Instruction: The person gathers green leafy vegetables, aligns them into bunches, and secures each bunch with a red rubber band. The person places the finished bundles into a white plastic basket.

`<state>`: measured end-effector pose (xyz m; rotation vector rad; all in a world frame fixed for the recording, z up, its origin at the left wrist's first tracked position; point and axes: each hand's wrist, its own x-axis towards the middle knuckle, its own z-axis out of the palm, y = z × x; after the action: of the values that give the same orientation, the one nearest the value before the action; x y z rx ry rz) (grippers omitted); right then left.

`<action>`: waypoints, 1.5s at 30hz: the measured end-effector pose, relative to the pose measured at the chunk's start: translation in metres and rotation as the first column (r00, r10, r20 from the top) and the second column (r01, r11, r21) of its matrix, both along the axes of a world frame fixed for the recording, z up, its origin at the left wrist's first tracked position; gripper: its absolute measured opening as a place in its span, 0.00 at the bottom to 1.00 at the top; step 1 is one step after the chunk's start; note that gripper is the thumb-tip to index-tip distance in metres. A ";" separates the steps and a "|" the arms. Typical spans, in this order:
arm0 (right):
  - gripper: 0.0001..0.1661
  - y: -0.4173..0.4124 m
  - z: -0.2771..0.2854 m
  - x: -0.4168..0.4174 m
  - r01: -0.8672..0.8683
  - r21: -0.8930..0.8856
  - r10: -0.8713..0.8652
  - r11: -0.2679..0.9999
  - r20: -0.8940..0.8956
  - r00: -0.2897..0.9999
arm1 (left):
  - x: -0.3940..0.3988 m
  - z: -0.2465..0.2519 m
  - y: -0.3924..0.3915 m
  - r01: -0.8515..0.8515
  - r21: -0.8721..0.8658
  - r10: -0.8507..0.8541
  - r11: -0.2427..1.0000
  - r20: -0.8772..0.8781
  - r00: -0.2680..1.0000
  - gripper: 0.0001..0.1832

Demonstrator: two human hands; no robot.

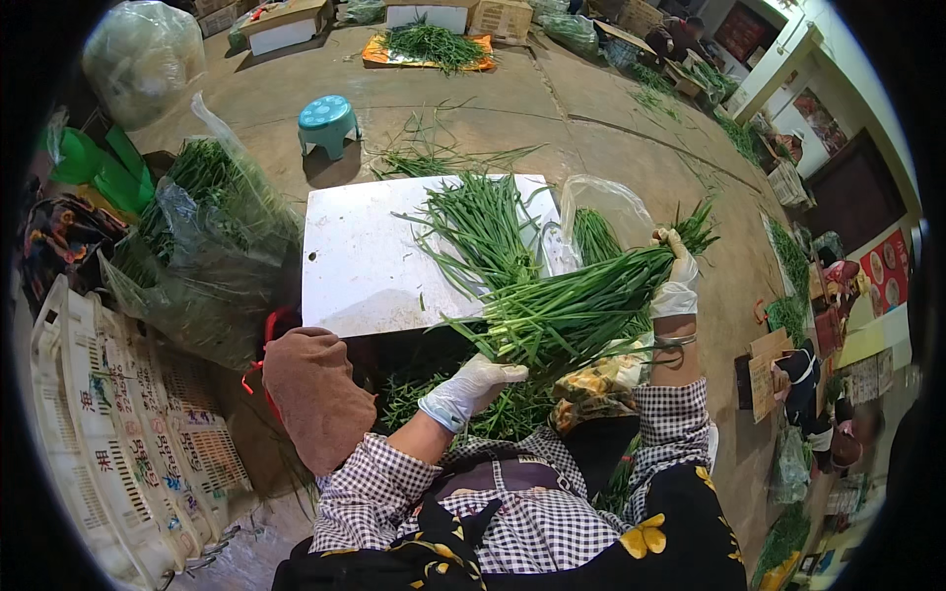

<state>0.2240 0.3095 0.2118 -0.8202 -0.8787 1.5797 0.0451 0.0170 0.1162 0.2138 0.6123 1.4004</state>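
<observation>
My right hand (675, 272), in a pale glove, grips a large bunch of long, narrow-leaved green vegetables (584, 303) near its leafy end. The bunch lies slantwise over the near right corner of a white board (362, 251), its pale cut stems pointing left. Just below those stems is my left hand (477, 384), also gloved, with fingers curled and thumb against the lower leaves. Whether it pinches any of them cannot be made out. A second bunch (484, 229) rests on the board, leaves pointing away from me. More greens (595, 235) stand beside a clear plastic bag (602, 196) at the board's right.
Loose greens (399, 402) fill the dark space under the board. A brown cloth (319, 399) covers something at its near left corner. Left are a plastic bag of greens (214, 244) and stacked white crates (140, 414). A blue stool (329, 122) stands ahead. Other people work at right.
</observation>
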 end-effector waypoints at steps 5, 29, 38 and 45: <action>0.11 -0.015 0.007 -0.012 -0.082 -0.034 0.083 0.996 0.024 0.996 | 0.003 -0.007 -0.004 0.048 0.015 -0.047 0.999 -0.058 0.997 0.30; 0.10 0.052 0.051 0.039 -0.430 0.125 0.447 0.894 -0.315 0.837 | -0.022 -0.097 -0.035 -0.049 0.273 0.205 0.961 -0.580 0.789 0.08; 0.11 0.014 0.064 0.006 -0.183 0.096 0.195 0.978 -0.135 0.972 | -0.032 -0.041 -0.040 0.179 -0.158 -0.127 0.971 -0.976 -0.177 0.28; 0.13 -0.045 0.073 -0.033 -0.186 0.077 0.192 0.979 -0.076 0.978 | -0.013 -0.006 0.017 -0.288 -0.037 0.214 0.957 -0.580 0.786 0.19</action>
<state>0.1912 0.2642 0.2847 -0.6314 -0.9683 1.7263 0.0325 0.0342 0.1099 0.4786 1.2667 1.5519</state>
